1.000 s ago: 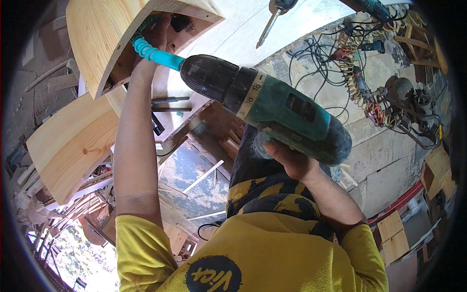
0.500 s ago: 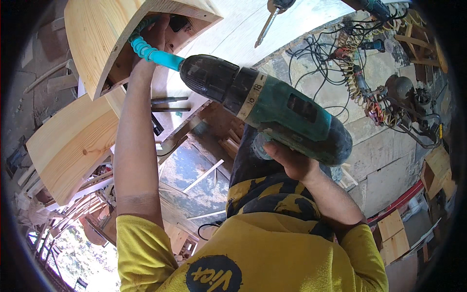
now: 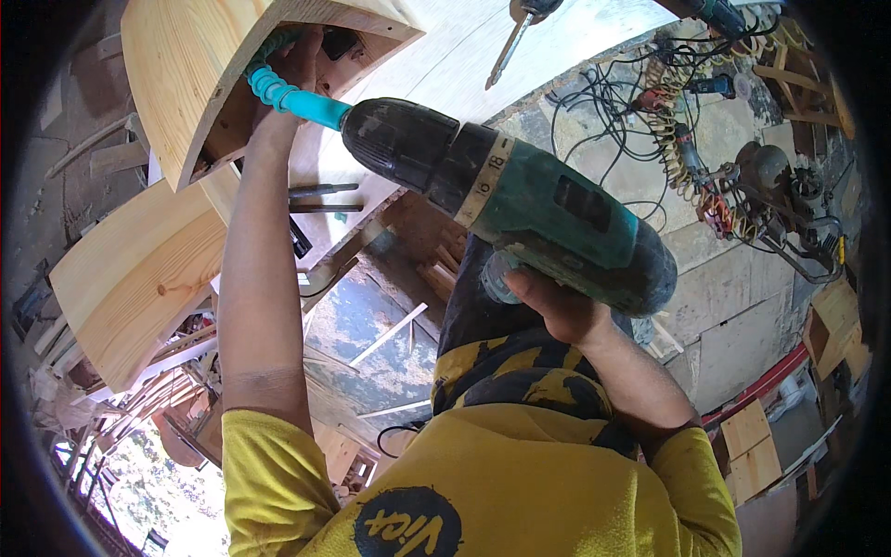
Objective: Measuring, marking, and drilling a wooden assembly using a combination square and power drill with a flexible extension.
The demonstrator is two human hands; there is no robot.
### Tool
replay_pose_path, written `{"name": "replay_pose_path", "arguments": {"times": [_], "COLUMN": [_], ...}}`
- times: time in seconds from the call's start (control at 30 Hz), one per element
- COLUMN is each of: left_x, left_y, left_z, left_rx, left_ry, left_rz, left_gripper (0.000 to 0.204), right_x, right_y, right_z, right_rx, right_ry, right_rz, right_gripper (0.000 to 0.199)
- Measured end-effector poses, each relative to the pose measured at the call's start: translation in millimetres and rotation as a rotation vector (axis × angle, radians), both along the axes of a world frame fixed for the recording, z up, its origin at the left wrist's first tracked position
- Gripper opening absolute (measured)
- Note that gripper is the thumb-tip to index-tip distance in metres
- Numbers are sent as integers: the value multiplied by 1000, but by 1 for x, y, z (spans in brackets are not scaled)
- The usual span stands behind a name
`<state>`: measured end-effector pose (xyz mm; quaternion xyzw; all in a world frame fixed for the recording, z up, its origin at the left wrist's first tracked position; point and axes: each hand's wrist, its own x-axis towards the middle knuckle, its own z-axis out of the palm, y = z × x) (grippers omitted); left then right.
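Observation:
My right hand (image 3: 566, 306) is wrapped round the handle of a green and black cordless drill (image 3: 557, 218), which points up and left. From its chuck runs a turquoise flexible drill extension (image 3: 316, 108), bending back inside a curved pale wooden piece (image 3: 186, 79). Inside that hollow piece my left hand (image 3: 299, 63) closes near the far end of the extension; its fingertips are partly hidden. A small dark rectangular opening lies beside the left fingers. What the tip of the extension touches cannot be made out.
A screwdriver (image 3: 510, 46) and two dark rods (image 3: 325, 190) lie on the pale work surface (image 3: 418, 74). Another curved wooden piece (image 3: 139, 278) stands at left. Tangled black cables (image 3: 603, 111) and a coiled yellow hose (image 3: 677, 158) spread at right. Wood scraps (image 3: 390, 334) lie below.
The drill has rolled slightly and shifted a little to the right in my right hand. My left hand stays in nearly the same place inside the wooden piece.

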<state>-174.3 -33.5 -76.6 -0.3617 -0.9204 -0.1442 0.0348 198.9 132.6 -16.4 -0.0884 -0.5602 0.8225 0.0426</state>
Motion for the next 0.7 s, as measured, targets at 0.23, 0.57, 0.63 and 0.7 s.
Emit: {"name": "replay_pose_path", "arguments": {"times": [0.23,0.57,0.63,0.7], "left_x": [7,19,11,5], "left_y": [16,20,13,7], "left_z": [24,24,19,11], "left_rx": [-30,96,-10,28], "left_ry": [-296,-171,-88,-9], "left_rz": [223,220,153,67], "left_gripper": [61,50,39,33], "right_x": [0,3,3,2], "right_y": [-2,1,2,1], "right_z": [2,-1,-1,1], "right_rx": [-2,0,7,23], "right_ry": [-41,-83,-89,-105], "right_rz": [-37,46,60,62], "right_gripper": [54,49,50,50]}}
